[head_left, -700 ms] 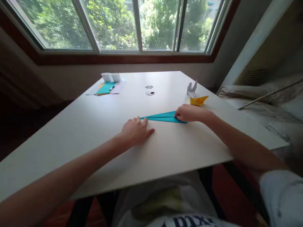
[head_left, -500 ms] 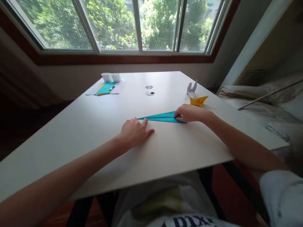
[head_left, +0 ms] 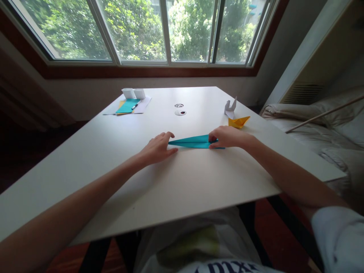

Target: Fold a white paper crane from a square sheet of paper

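At the middle of the white tabletop (head_left: 199,182) a teal folded paper (head_left: 193,141) lies flat as a long narrow wedge, its point towards 9 o'clock and its wide end towards 3 o'clock. Since half a second ago the left hand (head_left: 157,148) has been lifted from a flat press: the palm is now raised, the fingers are curled and spread apart, and only the fingertips meet the paper's point. The right hand (head_left: 227,137) is kept where it was, its fingers pinched together on the wide end and pressing it down. The wedge itself has hardly shifted, so the crease seems to be set and the pressing to be easing off. At 1 o'clock of the right hand a yellow paper boat (head_left: 239,121) and a white folded figure (head_left: 230,107) are seen, well apart from a stack of paper sheets (head_left: 127,106) at 11 o'clock.
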Demonstrator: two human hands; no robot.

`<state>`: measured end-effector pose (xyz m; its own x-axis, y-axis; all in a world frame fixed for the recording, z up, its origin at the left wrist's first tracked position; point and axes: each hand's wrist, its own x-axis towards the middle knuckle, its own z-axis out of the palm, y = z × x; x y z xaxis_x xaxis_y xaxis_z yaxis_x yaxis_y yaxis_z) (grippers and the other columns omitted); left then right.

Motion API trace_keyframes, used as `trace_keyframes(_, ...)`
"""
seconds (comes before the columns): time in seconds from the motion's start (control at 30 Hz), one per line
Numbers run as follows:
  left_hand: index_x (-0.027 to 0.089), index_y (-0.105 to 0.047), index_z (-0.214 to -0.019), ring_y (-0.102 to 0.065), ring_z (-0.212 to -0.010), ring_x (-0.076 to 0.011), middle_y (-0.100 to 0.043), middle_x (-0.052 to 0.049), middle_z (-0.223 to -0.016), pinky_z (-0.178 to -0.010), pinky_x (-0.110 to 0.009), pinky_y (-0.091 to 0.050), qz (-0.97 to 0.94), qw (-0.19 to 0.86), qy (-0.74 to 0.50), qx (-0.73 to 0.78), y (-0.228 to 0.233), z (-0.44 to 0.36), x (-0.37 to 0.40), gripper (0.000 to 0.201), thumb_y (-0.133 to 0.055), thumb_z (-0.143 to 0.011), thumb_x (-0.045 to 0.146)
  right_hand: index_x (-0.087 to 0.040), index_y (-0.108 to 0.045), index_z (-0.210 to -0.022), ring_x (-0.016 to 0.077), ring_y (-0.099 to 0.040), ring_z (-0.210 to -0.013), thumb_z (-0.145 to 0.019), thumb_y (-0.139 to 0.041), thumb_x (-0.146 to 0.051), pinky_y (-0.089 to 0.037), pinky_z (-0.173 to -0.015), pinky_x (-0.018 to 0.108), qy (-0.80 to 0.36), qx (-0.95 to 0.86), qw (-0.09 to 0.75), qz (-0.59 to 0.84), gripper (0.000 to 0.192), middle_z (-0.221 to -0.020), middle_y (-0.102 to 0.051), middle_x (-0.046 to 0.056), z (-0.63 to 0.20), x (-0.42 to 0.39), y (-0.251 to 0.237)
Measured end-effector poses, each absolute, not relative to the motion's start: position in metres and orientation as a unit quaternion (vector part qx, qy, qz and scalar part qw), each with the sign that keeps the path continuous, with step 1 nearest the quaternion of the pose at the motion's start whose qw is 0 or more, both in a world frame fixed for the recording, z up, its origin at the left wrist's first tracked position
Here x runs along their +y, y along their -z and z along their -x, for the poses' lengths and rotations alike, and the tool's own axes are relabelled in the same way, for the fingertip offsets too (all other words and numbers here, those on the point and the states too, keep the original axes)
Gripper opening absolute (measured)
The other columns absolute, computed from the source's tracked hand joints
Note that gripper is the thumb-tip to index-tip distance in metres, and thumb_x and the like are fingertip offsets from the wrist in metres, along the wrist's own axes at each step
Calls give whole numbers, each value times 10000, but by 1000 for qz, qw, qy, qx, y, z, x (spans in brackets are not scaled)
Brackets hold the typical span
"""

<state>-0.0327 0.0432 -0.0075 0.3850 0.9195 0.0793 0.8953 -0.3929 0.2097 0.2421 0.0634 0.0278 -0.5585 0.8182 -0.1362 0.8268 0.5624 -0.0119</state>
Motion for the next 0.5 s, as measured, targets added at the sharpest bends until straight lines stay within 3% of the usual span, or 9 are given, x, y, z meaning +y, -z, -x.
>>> trace_keyframes(0.13,219,-449,-1152,-574,-767,-171,-535,-57,-1025,-664,-289,-447,-871,56,-154,463,7,36,46,388,-526,-791,339,-264,-647,-1004,191,-598,-740,-735,-589,-440,-389,-570,261,45,885,51,-460,327,-891,-685,24,-243,65,-27)
trace_keyframes(0.33,209,-585,-1020,-556,-740,-165,-599,-48,-869,-646,-280,-403,-905,-179,-136,362,3,38,46,227,-400,-890,231,-258,-647,-1027,201,-594,-790,-744,-578,-431,-410,-628,277,63,896,45,-437,339,-944,-674,40,-245,68,-25)
trace_keyframes(0.5,201,-647,-904,-542,-734,-166,-620,-55,-854,-634,-286,-391,-899,-235,-151,338,7,43,50,272,-382,-916,262,-252,-641,-1074,232,-579,-915,-693,-591,-558,-438,-725,302,129,900,30,-416,491,-1088,-627,65,-253,76,-23)
